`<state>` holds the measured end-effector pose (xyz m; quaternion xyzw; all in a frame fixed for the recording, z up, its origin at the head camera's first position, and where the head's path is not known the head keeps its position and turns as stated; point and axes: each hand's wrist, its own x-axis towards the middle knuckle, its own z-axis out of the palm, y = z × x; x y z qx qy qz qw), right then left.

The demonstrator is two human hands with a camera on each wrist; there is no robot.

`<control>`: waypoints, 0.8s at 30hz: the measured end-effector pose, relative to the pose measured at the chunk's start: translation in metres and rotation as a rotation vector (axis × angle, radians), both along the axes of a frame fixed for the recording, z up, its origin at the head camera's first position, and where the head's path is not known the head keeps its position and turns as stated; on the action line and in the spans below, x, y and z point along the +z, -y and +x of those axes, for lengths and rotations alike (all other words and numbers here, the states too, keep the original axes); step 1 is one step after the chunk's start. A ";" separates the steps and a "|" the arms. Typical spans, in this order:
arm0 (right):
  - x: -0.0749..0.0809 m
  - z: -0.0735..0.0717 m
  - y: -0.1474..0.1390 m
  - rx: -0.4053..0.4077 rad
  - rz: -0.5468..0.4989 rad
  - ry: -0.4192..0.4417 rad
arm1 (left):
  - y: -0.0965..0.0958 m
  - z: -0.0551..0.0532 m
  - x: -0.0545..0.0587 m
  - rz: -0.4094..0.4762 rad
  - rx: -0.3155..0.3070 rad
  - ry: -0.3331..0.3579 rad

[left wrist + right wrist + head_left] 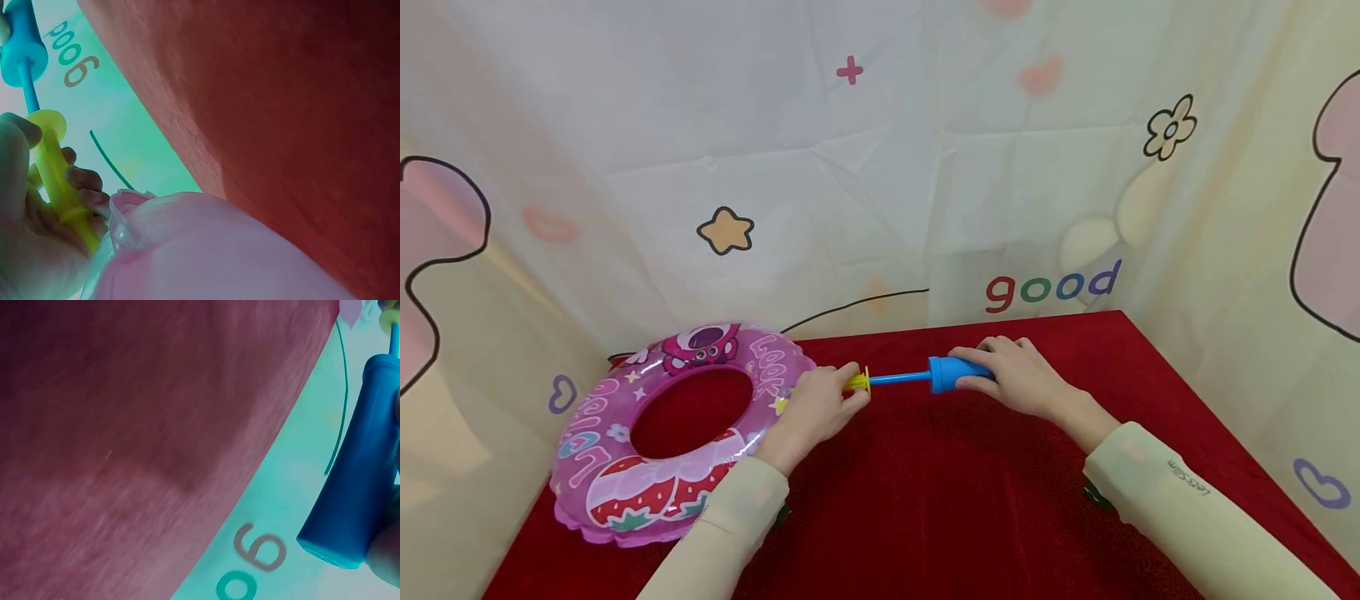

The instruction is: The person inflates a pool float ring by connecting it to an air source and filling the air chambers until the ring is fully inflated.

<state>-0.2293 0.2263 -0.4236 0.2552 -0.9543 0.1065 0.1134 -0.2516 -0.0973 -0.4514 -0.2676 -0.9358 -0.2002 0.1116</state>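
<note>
A hand air pump spans the gap between both hands, made of a blue barrel, a thin blue rod and a yellow end piece with a round flange. My left hand grips the yellow piece, thumb close under the flange. Around the blue barrel, the fingers of my right hand are wrapped; the right wrist view shows the smooth barrel along its length. The rod is drawn out between the two parts. Left of the pump is a pink inflated swim ring, and the yellow tip meets its edge in the left wrist view.
A red cloth covers the table under the hands. Behind and at both sides hangs a pale printed curtain with a star, a flower and the word "good". The swim ring takes up the table's left part.
</note>
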 end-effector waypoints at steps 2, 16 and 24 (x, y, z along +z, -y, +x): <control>0.001 -0.001 -0.011 -0.006 -0.003 0.017 | 0.000 -0.001 0.000 -0.006 0.002 0.004; 0.004 -0.001 -0.022 -0.018 0.019 0.024 | 0.001 -0.001 0.004 -0.085 -0.043 0.049; 0.007 0.000 0.010 0.012 0.039 -0.044 | -0.007 0.000 0.013 -0.101 -0.042 0.027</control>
